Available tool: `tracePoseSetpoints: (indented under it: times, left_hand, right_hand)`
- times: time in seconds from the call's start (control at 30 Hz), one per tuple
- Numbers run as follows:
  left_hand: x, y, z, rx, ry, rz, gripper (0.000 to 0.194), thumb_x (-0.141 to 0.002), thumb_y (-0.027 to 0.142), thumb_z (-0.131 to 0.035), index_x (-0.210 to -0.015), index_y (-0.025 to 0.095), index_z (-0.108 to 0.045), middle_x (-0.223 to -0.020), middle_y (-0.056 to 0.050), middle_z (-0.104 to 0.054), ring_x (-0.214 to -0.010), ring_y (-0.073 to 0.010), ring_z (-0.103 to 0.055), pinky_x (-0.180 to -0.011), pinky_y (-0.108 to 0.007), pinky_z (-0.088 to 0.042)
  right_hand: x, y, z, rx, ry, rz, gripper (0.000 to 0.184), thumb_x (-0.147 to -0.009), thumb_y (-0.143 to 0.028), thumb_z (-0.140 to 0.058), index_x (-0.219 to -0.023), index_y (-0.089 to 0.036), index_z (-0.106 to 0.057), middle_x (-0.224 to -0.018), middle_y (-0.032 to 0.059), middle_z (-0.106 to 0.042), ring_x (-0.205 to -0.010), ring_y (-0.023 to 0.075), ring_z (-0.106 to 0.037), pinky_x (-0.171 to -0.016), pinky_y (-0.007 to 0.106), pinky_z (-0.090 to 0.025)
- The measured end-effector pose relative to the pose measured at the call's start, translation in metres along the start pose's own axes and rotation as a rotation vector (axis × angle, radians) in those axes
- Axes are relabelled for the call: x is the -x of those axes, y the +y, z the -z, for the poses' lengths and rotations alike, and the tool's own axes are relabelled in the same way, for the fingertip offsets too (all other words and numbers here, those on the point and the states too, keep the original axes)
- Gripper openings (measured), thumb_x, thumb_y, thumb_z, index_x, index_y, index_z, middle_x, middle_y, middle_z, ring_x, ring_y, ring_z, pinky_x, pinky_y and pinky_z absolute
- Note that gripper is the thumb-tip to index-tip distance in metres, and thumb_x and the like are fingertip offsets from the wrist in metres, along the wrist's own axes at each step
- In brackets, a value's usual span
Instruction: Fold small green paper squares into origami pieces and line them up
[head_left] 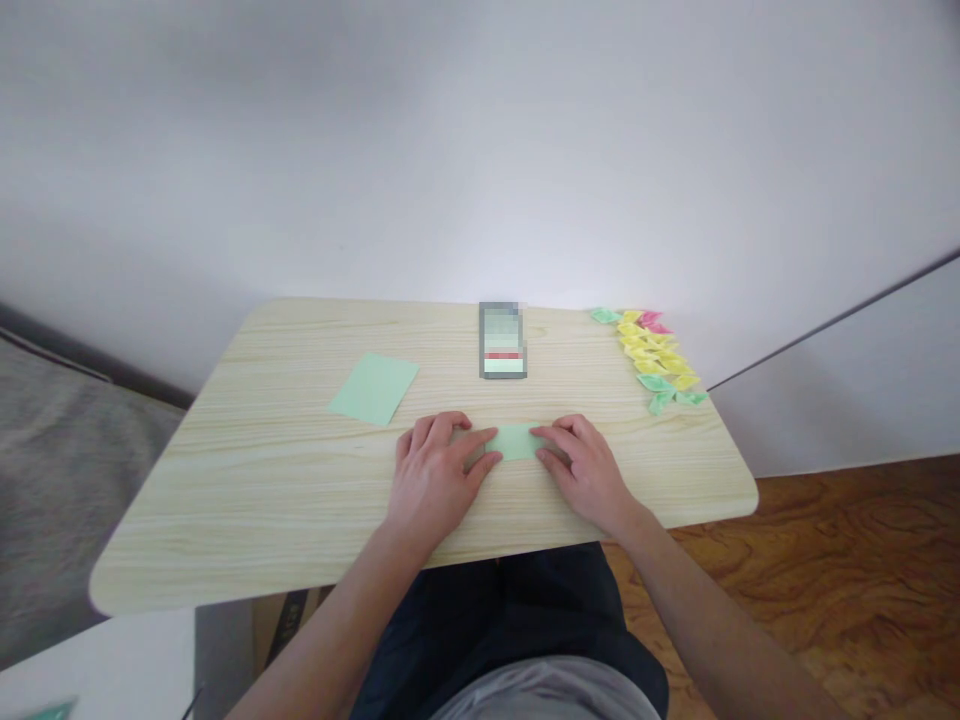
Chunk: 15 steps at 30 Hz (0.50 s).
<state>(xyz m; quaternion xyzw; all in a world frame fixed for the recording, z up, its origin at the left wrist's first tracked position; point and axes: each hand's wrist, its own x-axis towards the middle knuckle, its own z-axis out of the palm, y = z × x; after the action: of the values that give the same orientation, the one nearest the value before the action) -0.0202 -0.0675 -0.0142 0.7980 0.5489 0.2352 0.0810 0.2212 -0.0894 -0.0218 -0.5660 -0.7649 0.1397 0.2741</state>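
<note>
A strip-shaped piece of light green paper [514, 442], apparently folded, lies flat on the table in front of me. At its left end, my left hand [439, 470] has thumb and index finger on the paper's edges. My right hand [585, 465] does the same at the right end, thumb below and index finger above. The other fingers of both hands are curled near the tabletop. To the left, beyond my left hand, lies a flat square sheet of light green paper [374, 388].
A phone with a blurred screen [503, 342] lies at the table's [262, 480] back edge by the white wall. Several folded yellow paper pieces [652, 350], with green and pink ones, are clustered at the right. A cardboard box [274, 625] is below at left.
</note>
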Motion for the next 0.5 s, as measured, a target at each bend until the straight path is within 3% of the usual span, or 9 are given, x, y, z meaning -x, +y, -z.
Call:
tracePoseSetpoints:
  times: [0.3,0.5]
  left_hand:
    - [0.0033,0.0034,0.0023,-0.015,0.001,-0.013,0.029,-0.098,0.040,-0.058,-0.124,0.039,-0.071,-0.130,-0.004,-0.063,-0.122,-0.0298,-0.053,-0.101,-0.050,-0.041]
    - [0.0029,0.0074,0.0038,0.029,-0.002,-0.121,0.030,-0.091,0.040,-0.068,-0.121,0.036,-0.072,-0.129,-0.004,-0.067,-0.123,-0.0295,-0.054,-0.106,-0.050,-0.037]
  right_hand:
    - [0.0042,0.0037,-0.0020,0.026,0.017,0.076,0.033,-0.097,-0.023,-0.058,-0.128,-0.027,-0.067,-0.127,0.0097,-0.062,-0.119,0.0275,-0.058,-0.102,0.048,-0.049]
    - [0.0053,-0.0003,-0.0018,0.064,0.017,0.095,0.035,-0.095,-0.027,-0.062,-0.130,-0.025,-0.065,-0.136,0.0072,-0.064,-0.120,0.0280,-0.058,-0.105,0.048,-0.046]
